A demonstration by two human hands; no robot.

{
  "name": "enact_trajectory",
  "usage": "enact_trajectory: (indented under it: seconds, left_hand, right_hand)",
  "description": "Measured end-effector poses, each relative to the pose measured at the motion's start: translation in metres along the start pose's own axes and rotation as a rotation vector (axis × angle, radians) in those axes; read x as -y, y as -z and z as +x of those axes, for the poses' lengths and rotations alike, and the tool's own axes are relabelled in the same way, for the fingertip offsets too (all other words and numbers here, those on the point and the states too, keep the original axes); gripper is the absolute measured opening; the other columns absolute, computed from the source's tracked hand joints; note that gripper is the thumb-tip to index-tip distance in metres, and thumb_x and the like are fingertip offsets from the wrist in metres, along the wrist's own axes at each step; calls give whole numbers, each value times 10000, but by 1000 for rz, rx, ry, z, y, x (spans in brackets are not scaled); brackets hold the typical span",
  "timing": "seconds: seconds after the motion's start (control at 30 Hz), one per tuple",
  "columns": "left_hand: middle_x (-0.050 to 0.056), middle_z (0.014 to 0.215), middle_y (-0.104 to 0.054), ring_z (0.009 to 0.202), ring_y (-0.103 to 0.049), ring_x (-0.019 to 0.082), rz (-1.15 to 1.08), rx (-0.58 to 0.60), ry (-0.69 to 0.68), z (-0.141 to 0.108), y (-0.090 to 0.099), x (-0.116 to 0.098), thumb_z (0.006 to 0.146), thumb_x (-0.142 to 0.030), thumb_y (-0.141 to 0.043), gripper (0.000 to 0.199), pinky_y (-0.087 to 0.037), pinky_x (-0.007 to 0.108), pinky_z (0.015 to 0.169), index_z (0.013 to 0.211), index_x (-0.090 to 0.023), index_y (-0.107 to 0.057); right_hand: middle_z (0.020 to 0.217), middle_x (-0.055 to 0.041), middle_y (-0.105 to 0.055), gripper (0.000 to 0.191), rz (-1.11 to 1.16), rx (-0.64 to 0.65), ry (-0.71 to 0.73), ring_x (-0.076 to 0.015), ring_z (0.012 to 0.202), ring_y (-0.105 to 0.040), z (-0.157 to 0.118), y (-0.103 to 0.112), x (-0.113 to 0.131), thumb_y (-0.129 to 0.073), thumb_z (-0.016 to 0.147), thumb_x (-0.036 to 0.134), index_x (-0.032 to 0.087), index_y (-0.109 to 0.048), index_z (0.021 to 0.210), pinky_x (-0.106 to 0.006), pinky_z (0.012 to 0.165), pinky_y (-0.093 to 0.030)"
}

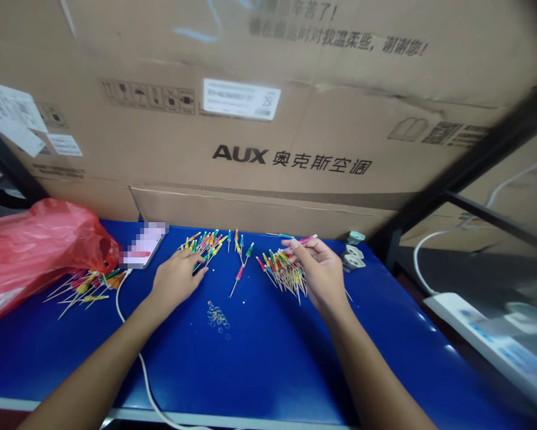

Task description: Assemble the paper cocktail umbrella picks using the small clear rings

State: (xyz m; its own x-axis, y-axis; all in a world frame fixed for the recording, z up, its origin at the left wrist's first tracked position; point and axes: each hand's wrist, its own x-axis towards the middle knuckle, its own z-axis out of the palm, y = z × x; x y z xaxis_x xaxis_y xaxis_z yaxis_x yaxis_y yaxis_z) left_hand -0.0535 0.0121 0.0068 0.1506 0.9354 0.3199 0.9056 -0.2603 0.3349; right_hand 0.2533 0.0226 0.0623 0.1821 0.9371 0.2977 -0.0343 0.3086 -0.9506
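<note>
Coloured picks lie in loose heaps across the blue surface, and a person is sorting through them with both bare hands, or so it looks from the way the hands sit among the heaps. Closest to the onlooker, two forearms reach in from the bottom edge, and a white cable curves across the surface beside the left one. Just ahead of the forearms lies a small scatter of clear rings.

The left hand rests palm down, its grip relaxed and open, with the fingertips at the edge of a heap of picks; it does not appear to have hold of anything, though a pick could be hidden beneath the fingers. The right hand is raised over another heap, its grip closed between thumb and fingertips on a single pink-headed pick.

Farther off, more picks lie beside a red plastic bag and a pixelated flat device. White plug adapters sit at the far edge, before a large AUX cardboard carton.
</note>
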Motion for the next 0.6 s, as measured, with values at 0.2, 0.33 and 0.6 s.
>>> enact_trajectory:
  seconds: [0.2, 0.33, 0.6]
  left_hand:
    - [63, 1045, -714, 1033, -623, 275, 148, 56, 44, 1, -2, 1, 925, -317, -598, 145, -507, 344, 801, 922, -250, -727]
    - [56, 1045, -717, 1027, -633, 263, 183, 80, 59, 2, -2, 1, 922, -313, -590, 148, -509, 335, 809, 912, -249, -723]
    - [63, 1040, -713, 1032, -635, 268, 209, 78, 42, 1, -4, 2, 891, -287, -583, 152, -510, 342, 816, 897, -240, -728]
  right_hand:
    - [706, -43, -711, 310, -238, -8, 75, -159, 604, -629, 3, 11, -4, -775, 799, 457, 171, -695, 888, -271, 562, -481]
    - [716, -48, -731, 303, -713, -25, 231, -195, 635, -652, 2, 17, -6, -682, 866, 458, 188, -751, 984, -300, 612, -476]
    - [801, -70, -757, 284, -1138, 122, 337, -221, 697, -659, 3, 18, -11, -558, 918, 338, 198, -763, 1056, -324, 695, -457]
